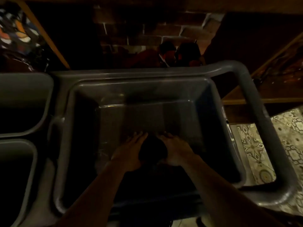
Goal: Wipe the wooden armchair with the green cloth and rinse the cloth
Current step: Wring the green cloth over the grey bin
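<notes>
Grey plastic tub (218,122) holds both hands low inside: left hand (127,152) and right hand (174,150) press a dark bunched cloth (152,151) between them, fingers extended.

No readable text, label or number shows anywhere.
</notes>
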Motion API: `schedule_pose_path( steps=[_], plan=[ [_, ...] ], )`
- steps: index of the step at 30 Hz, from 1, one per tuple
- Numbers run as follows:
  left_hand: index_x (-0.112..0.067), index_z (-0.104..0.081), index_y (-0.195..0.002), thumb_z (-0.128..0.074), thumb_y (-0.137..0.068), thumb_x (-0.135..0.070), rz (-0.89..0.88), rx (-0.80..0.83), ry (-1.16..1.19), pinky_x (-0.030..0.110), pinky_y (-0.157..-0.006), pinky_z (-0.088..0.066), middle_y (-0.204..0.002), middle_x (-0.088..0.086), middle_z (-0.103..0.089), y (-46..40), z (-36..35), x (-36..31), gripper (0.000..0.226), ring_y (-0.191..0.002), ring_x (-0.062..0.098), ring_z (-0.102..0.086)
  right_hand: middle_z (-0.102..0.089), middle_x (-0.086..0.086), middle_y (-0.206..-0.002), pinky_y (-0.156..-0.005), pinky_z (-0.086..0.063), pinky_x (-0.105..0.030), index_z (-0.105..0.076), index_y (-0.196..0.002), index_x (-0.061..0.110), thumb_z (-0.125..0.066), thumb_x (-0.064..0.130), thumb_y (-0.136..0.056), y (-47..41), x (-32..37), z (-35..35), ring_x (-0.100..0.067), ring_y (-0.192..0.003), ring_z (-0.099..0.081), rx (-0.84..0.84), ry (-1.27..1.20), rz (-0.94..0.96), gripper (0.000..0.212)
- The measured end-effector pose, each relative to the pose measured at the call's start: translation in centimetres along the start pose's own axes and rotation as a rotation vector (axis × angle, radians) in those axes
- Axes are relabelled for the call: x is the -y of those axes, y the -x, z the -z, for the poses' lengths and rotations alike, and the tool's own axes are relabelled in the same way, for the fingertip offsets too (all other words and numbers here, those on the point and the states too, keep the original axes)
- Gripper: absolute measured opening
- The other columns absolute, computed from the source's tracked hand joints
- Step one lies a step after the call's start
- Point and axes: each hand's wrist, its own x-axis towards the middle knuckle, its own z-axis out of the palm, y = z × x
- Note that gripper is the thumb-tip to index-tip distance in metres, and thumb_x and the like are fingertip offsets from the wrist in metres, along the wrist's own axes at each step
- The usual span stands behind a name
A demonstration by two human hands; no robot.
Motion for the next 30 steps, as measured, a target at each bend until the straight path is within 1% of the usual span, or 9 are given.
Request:
schedule_pose_path(
  steps=[2,4,7,10,15,20,25,28,30],
  plan=[
    [-0.026,-0.001,-0.160,-0.067,-0.088,-0.036,-0.029,0.025,-0.044,0.038,-0.124,-0.010,-0.169,-0.002,-0.002,-0.2,-0.4,-0.1,0.098,-0.154,0.022,0.001,-0.028,0.001,-0.160,-0.105,-0.044,-0.046,-0.023,-0.154,0.036,-0.079,0.037,-0.078,-0.1,0.3,-0.7,-0.034,-0.140,-0.034,-0.048,0.033,-0.003,0.094],
    [-0.026,-0.008,-0.160,-0.066,-0.088,-0.034,-0.023,-0.002,-0.059,0.040,-0.121,-0.022,-0.168,-0.004,-0.010,-0.2,-1.2,-0.2,0.092,-0.154,0.021,-0.004,-0.039,0.001,-0.153,-0.098,-0.049,-0.045,-0.031,-0.150,0.035,-0.071,0.029,-0.085,-0.2,0.2,-1.8,-0.034,-0.133,-0.039,-0.127,0.080,0.008,0.076],
    [-0.029,-0.023,-0.157,-0.064,-0.087,-0.032,-0.005,-0.082,-0.074,0.041,-0.108,-0.041,-0.161,-0.002,-0.031,-0.1,-1.5,-0.6,0.081,-0.148,0.023,-0.025,-0.055,-0.003,-0.131,-0.084,-0.053,-0.044,-0.051,-0.132,0.027,-0.062,0.023,-0.091,0.0,0.4,-2.3,-0.034,-0.118,-0.050,-0.225,0.061,0.035,0.043],
    [-0.030,-0.041,-0.145,-0.060,-0.087,-0.033,0.000,-0.139,-0.057,0.041,-0.090,-0.048,-0.144,0.000,-0.051,0.1,-1.0,-1.3,0.061,-0.130,0.027,-0.047,-0.060,-0.006,-0.119,-0.076,-0.051,-0.042,-0.057,-0.117,0.022,-0.060,0.021,-0.091,0.6,0.6,-2.1,-0.035,-0.109,-0.056,-0.261,0.046,0.038,0.026],
    [-0.027,-0.047,-0.137,-0.059,-0.086,-0.030,0.012,-0.167,-0.071,0.040,-0.087,-0.048,-0.136,0.002,-0.058,0.9,0.5,-1.9,0.052,-0.121,0.030,-0.055,-0.061,-0.006,-0.115,-0.077,-0.050,-0.042,-0.057,-0.113,0.023,-0.061,0.016,-0.088,1.6,1.1,-0.3,-0.035,-0.107,-0.058,-0.286,-0.005,0.050,0.026],
    [-0.033,-0.046,-0.135,-0.063,-0.085,-0.029,0.027,-0.280,-0.080,0.038,-0.082,-0.049,-0.134,-0.003,-0.058,2.5,4.5,-3.0,0.052,-0.117,0.028,-0.059,-0.061,-0.004,-0.116,-0.081,-0.051,-0.039,-0.057,-0.115,0.025,-0.075,0.018,-0.079,3.1,2.4,3.9,-0.033,-0.107,-0.060,-0.348,-0.032,0.082,0.040],
    [-0.036,-0.043,-0.139,-0.071,-0.083,-0.034,0.033,-0.418,-0.153,0.043,-0.090,-0.053,-0.137,-0.004,-0.058,4.6,10.2,-4.6,0.063,-0.115,0.031,-0.063,-0.061,-0.003,-0.124,-0.088,-0.053,-0.041,-0.056,-0.122,0.031,-0.073,0.020,-0.081,5.2,4.4,9.9,-0.032,-0.112,-0.060,-0.467,0.030,0.126,0.046],
    [-0.035,-0.043,-0.140,-0.067,-0.086,-0.034,-0.014,-0.492,-0.186,0.041,-0.095,-0.050,-0.138,-0.002,-0.058,6.0,14.1,-5.9,0.059,-0.119,0.028,-0.060,-0.059,-0.002,-0.130,-0.093,-0.051,-0.044,-0.055,-0.128,0.032,-0.073,0.020,-0.083,6.8,5.8,13.8,-0.030,-0.115,-0.059,-0.521,0.040,0.156,0.050],
    [-0.035,-0.044,-0.138,-0.065,-0.087,-0.033,-0.037,-0.563,-0.204,0.040,-0.095,-0.049,-0.136,-0.002,-0.058,7.3,16.8,-6.8,0.056,-0.119,0.026,-0.060,-0.059,-0.002,-0.128,-0.091,-0.052,-0.045,-0.055,-0.127,0.031,-0.072,0.018,-0.084,8.1,6.8,16.5,-0.029,-0.114,-0.059,-0.571,0.052,0.170,0.049]
  ],
)
